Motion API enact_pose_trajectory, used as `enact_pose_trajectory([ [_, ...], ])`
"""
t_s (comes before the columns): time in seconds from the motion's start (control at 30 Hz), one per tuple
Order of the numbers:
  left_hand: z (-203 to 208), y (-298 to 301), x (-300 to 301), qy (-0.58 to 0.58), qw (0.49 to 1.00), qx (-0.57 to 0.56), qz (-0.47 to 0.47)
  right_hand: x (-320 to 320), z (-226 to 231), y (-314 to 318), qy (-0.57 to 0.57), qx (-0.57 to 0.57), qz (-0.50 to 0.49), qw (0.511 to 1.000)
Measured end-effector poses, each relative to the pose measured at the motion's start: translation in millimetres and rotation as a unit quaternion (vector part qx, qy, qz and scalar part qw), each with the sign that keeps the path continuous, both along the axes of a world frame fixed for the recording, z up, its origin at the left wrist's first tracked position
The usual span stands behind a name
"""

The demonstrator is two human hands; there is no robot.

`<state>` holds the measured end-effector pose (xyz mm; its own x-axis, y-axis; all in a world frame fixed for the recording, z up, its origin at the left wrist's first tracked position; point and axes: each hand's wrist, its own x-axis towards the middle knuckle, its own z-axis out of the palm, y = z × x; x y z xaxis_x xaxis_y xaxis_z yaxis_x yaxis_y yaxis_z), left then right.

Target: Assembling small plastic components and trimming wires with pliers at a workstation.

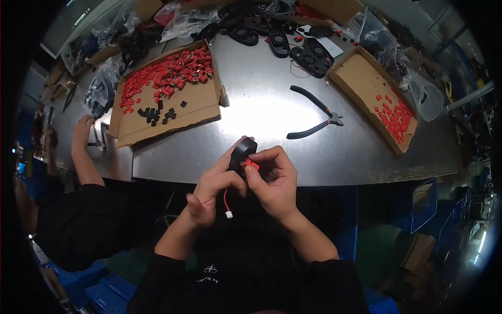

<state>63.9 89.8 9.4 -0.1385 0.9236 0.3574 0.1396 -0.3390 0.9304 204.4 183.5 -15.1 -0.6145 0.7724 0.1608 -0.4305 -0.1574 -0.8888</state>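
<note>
Just in front of the table's near edge, my left hand [214, 183] is closed around a black plastic housing [243, 150] with a rounded end. A thin red wire hangs below that hand and ends in a small white connector [228, 214]. Between thumb and fingertips, my right hand [276, 183] pinches a small red plastic part [251, 164], held against the side of the housing. Whether the red part is seated in the housing cannot be made out. The fingers hide much of the housing.
Cutting pliers [327, 114] lie spread on the metal table [251, 99]. A cardboard tray [198, 118] at left holds red and black parts; another tray [355, 78] at right holds red pieces. Black housings [312, 57] lie at the back. At left, a co-worker's hand [82, 131] rests near the table.
</note>
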Motion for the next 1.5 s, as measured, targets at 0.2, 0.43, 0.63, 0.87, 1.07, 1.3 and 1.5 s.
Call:
enact_pose_trajectory([
  [0.2,-0.2,-4.6,1.6,-0.059,0.984,-0.112,0.124,-2.1,-0.4,-4.1,-0.047,0.048,-0.023,0.997],
  [0.43,-1.9,4.8,24.6,-0.182,0.972,-0.076,0.127,0.0,-5.5,2.1,-0.061,0.008,-0.039,0.997],
  [0.63,-17.0,3.0,1.4,-0.233,0.968,-0.077,-0.06,5.3,0.3,11.3,-0.058,-0.01,-0.036,0.998],
  [0.87,-13.4,11.4,-2.2,-0.168,0.978,-0.124,0.022,3.8,-8.1,5.9,-0.032,0.067,-0.088,0.993],
  [1.07,-7.5,18.0,9.2,-0.078,0.991,-0.052,0.09,3.2,-8.4,4.0,-0.039,0.119,-0.118,0.985],
  [1.3,-12.3,14.9,6.3,-0.155,0.981,-0.072,0.087,2.9,-13.4,11.5,0.009,0.16,-0.134,0.978],
  [1.5,-22.6,4.3,-3.4,-0.231,0.967,-0.092,0.046,1.8,-11.1,7.1,-0.003,0.126,-0.039,0.991],
])
